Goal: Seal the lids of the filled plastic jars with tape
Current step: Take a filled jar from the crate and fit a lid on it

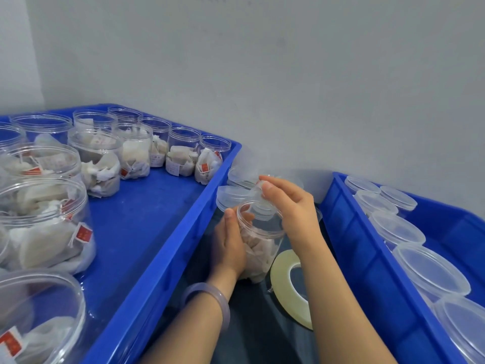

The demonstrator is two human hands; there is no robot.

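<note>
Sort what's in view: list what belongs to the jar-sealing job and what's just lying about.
Job: left hand gripping the filled jar; right hand holding a lid at its mouth; tape roll beside it; open filled jars waiting in the left tray; spare lids behind.
Lying about: right tray of lidded jars, not being handled; bracelet on the left wrist.

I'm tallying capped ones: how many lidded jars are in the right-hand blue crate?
6 lidded jars: five in a row along the right crate's left wall, far to near; one right of the farthest two. More may lie outside the frame.
</note>
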